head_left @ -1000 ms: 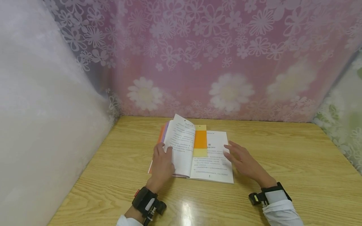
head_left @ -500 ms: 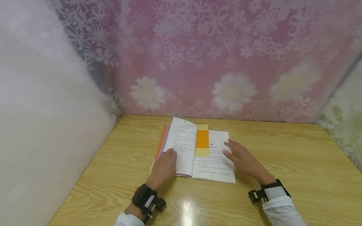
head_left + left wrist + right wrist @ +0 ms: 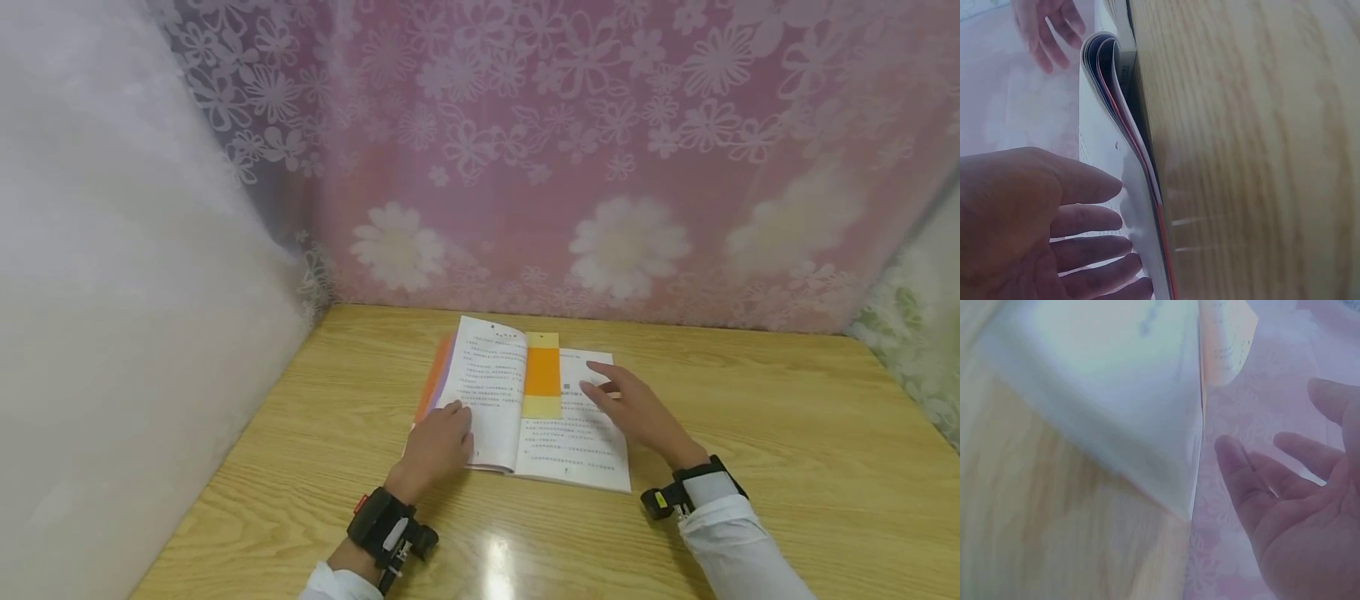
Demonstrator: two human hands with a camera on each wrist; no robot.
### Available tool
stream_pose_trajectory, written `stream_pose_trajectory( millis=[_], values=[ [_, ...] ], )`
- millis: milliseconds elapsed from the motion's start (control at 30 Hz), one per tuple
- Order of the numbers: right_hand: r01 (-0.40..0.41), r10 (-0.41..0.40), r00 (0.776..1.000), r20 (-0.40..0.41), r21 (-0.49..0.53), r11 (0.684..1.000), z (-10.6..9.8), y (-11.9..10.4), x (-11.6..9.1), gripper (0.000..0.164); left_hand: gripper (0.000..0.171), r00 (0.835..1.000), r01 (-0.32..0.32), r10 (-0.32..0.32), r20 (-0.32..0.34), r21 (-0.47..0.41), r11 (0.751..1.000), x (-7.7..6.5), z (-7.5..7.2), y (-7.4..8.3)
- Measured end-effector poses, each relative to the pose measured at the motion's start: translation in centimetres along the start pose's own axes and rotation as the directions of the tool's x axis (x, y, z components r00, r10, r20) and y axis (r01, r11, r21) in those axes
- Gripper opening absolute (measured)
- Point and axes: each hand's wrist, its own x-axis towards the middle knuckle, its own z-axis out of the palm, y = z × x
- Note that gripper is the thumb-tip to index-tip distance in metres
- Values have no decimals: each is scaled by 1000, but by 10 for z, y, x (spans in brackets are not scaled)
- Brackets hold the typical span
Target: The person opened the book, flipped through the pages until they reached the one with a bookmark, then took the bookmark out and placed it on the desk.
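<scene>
An open book (image 3: 573, 450) with printed white pages lies on the table. Along its fold, on the right page, sits a yellow and orange bookmark (image 3: 543, 379). My left hand (image 3: 438, 437) rests on the lower left page, and its extended fingers touch the paper in the left wrist view, where the book's curved page edges (image 3: 1125, 122) show. My right hand (image 3: 637, 408) hovers over the right page's outer edge, holding nothing. In the right wrist view that hand (image 3: 1304, 500) is apart from the page, its fingers loosely spread.
The wooden table (image 3: 750, 400) extends around the book. Behind it hangs a pink flowered curtain (image 3: 525, 167), with a pale sheet (image 3: 135, 292) along the left side. Orange and purple cover edges (image 3: 433, 375) stick out beyond the left page.
My left hand has moved from the book's left edge onto the left page, which now lies flatter. My right hand has shifted slightly left over the right page.
</scene>
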Motion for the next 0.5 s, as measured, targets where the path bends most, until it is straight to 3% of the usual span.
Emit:
stream_pose_trajectory(
  millis=[267,500],
  values=[
    [-109,106,990,93,35,993,8,-8,21,66,12,1000,21,-21,11,7,1000,-1,1,2],
    [-204,196,973,124,55,977,21,-12,37,62,14,999,39,-39,8,25,999,-3,1,4]
  ],
)
